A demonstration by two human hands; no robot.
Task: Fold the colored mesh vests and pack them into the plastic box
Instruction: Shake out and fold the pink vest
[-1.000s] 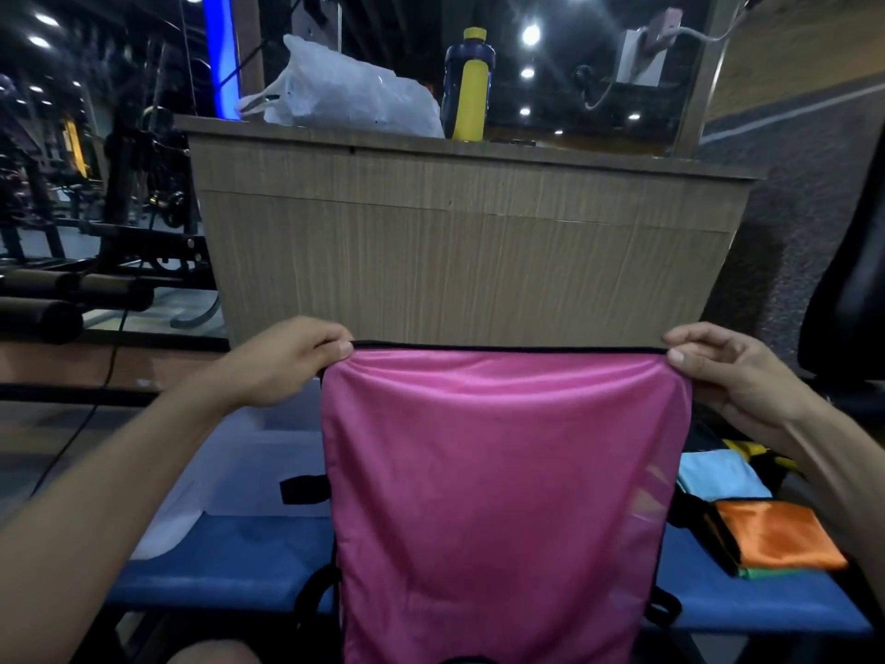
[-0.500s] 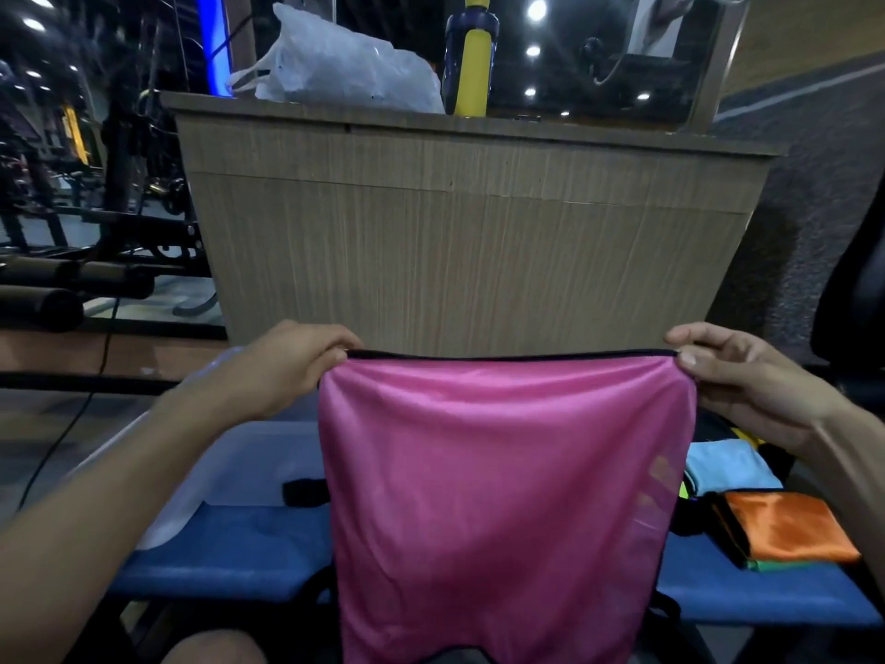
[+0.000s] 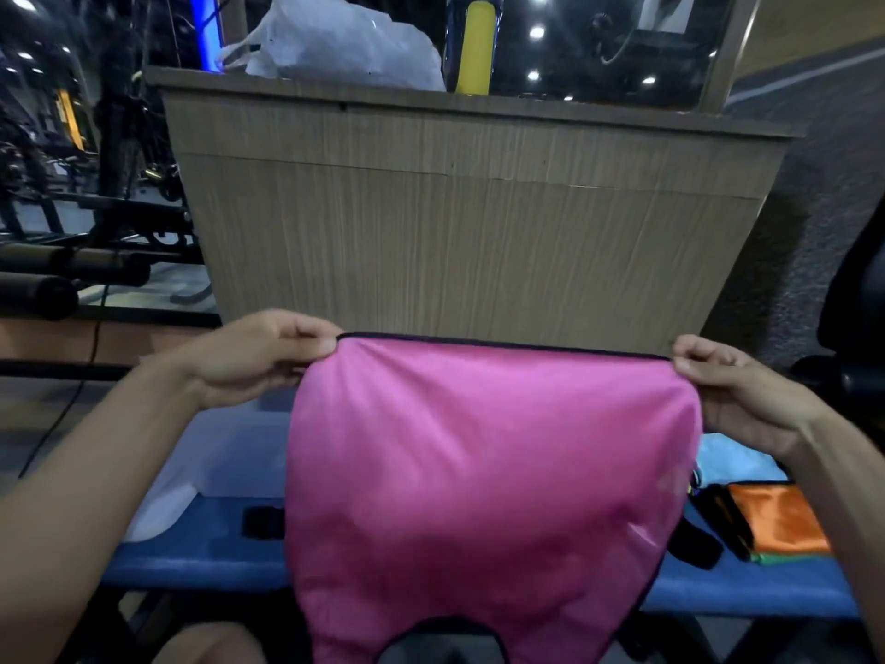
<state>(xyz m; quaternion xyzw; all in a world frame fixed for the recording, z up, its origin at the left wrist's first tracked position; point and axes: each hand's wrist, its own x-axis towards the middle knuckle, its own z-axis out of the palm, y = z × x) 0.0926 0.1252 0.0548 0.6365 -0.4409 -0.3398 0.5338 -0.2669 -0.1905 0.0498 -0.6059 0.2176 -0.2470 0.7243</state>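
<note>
A pink mesh vest (image 3: 483, 472) with black trim hangs stretched in front of me, its black-edged hem uppermost. My left hand (image 3: 268, 357) pinches the hem's left corner and my right hand (image 3: 737, 390) pinches the right corner. The vest's neck cut-out shows at the bottom of the view. Behind the vest on the left sits a clear plastic box (image 3: 210, 452) on the blue bench (image 3: 201, 553). To the right lie folded vests: a light blue one (image 3: 737, 462) and an orange one (image 3: 780, 519) on a green one.
A wooden counter (image 3: 469, 222) stands right behind the bench, with a white plastic bag (image 3: 335, 45) and a yellow bottle (image 3: 474, 45) on top. Gym equipment (image 3: 72, 261) fills the left. A dark chair (image 3: 857, 328) is at the right edge.
The vest has risen a little, so its neck cut-out now shows at the bottom. Both hands keep their pinch on the hem corners.
</note>
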